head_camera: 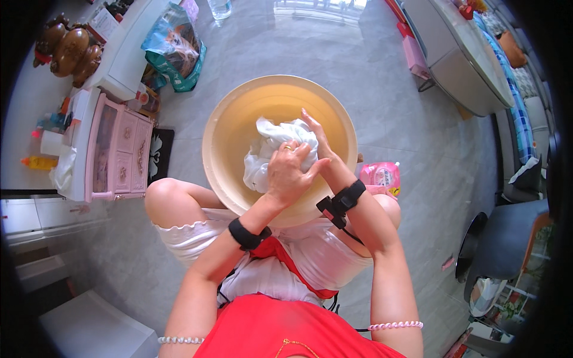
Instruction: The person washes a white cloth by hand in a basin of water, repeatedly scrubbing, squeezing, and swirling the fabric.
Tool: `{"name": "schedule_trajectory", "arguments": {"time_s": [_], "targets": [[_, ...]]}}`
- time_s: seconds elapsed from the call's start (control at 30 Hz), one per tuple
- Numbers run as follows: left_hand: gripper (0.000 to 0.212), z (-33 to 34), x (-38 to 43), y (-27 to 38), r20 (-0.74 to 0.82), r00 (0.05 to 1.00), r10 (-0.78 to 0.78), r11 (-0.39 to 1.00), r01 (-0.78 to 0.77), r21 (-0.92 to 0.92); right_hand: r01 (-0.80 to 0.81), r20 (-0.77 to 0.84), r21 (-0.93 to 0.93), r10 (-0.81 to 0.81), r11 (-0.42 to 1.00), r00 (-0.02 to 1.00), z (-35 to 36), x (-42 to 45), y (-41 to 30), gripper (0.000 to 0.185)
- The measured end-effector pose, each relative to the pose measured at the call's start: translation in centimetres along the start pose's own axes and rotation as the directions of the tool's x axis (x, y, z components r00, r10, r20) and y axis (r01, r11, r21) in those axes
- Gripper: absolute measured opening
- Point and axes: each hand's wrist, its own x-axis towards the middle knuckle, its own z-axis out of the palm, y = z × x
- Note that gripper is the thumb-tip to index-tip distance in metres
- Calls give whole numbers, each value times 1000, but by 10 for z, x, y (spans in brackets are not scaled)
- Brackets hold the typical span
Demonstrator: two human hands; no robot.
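Observation:
A large cream plastic basin (215,179) stands on the floor between my knees. Wet white cloth (256,170) lies bunched inside it, over what looks like shallow water. My left hand (288,168) presses on top of the cloth with its fingers curled into the folds; a ring is on one finger. Along the right side of the bundle, my right hand (320,138) rests edge-on against the cloth, fingers extended and the palm turned inward. The fabric partly hides that palm. Black straps circle both wrists.
Close to the basin's right side lies a pink detergent pouch (380,176). A pink drawer unit (127,152) stands at left, with a pet-food bag (179,53) beyond it. A clear plastic bottle (220,8) is at the top, a grey cabinet (461,53) at upper right.

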Motion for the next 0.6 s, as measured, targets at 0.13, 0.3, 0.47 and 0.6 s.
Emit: {"name": "schedule_trajectory", "arguments": {"time_s": [0.13, 0.3, 0.47, 0.6], "targets": [[34, 2, 9, 12, -33, 998, -52, 998, 53, 32, -30, 81, 125, 19, 992, 996, -7, 0, 9, 39], [34, 7, 19, 11, -71, 995, -76, 995, 81, 65, 348, -80, 194, -339, 917, 937, -9, 2, 37, 30], [33, 6, 26, -11, -113, 973, -203, 961, 220, 169, 169, -292, -234, -235, 957, 927, 13, -22, 21, 31], [35, -39, 33, -58, -27, 790, -612, 753, 573, -322, 8, -335, -681, -321, 733, 886, 8, -18, 14, 44]]}}
